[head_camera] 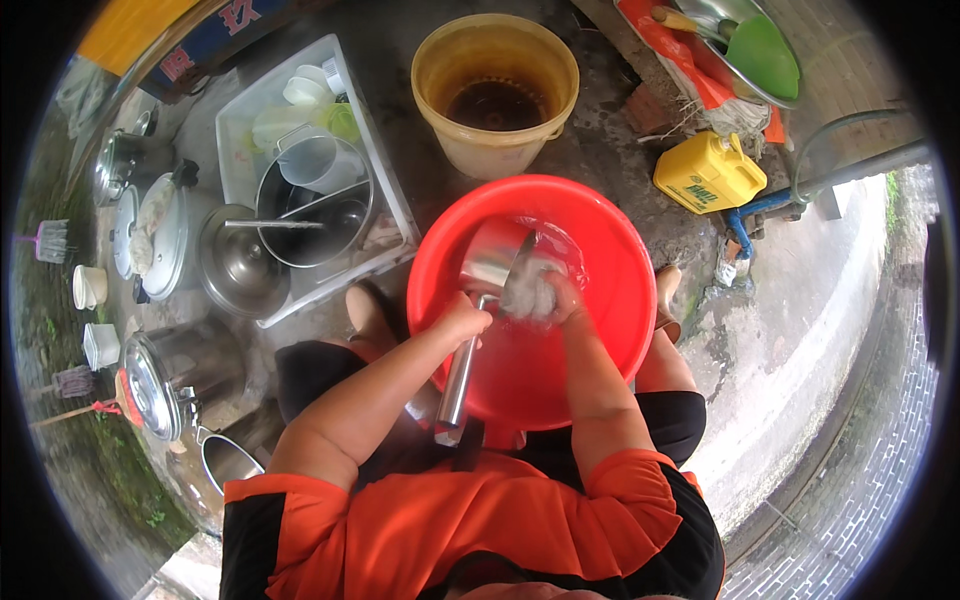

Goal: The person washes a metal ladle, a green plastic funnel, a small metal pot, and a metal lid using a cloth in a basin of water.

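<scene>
A large red plastic basin [517, 382] with some water in it stands between my knees. My left hand [463, 322] grips the handle of a stainless steel ladle or long-handled dipper [491, 259], whose deep bowl is tilted on its side within the basin. My right hand [562, 298] holds a wet greyish-white cloth or scrubbing pad [531, 295] at the mouth of the bowl. The pad's exact material cannot be told, and it hides part of the bowl's inside. The dipper's handle reaches back over the basin's near left rim.
Beyond the basin stands a stained plastic bucket [495, 154] with dark liquid. At left, a white crate [352, 82] holds a steel pot and plastic containers, near lidded steel pots [154, 382]. A yellow jerrycan [709, 172] and a blue pipe [772, 198] are at right.
</scene>
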Motion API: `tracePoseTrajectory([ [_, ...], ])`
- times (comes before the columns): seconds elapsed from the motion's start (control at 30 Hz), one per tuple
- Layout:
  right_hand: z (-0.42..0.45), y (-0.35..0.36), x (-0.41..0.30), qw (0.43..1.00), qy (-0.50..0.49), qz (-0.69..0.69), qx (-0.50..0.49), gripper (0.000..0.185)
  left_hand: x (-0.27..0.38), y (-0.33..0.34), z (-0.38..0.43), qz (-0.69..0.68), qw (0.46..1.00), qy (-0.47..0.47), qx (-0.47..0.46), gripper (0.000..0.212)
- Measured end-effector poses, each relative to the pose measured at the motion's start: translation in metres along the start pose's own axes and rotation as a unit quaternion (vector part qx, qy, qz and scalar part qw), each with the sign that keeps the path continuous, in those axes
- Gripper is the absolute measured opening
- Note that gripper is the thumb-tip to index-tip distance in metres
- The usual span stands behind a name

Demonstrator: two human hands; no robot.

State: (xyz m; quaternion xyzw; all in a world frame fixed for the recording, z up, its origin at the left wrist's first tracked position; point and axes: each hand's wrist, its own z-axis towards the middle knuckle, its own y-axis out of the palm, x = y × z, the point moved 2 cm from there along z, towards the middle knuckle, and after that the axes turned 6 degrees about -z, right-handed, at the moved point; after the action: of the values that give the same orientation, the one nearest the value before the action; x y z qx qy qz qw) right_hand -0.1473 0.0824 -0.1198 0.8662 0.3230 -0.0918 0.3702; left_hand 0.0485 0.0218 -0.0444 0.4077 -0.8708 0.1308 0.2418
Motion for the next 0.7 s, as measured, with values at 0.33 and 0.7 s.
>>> tracePoseTrajectory([
  [0.33,-0.027,0.058,0.003,0.935,-0.111,-0.264,-0.210,0.034,-0.002,0.006,-0.003,-0.039,0.984,-0.087,-0.154,0.014],
  [0.7,0.023,0.054,0.003,0.505,-0.094,-0.851,0.104,0.049,-0.010,0.010,0.006,0.034,0.989,-0.052,-0.133,0.016],
])
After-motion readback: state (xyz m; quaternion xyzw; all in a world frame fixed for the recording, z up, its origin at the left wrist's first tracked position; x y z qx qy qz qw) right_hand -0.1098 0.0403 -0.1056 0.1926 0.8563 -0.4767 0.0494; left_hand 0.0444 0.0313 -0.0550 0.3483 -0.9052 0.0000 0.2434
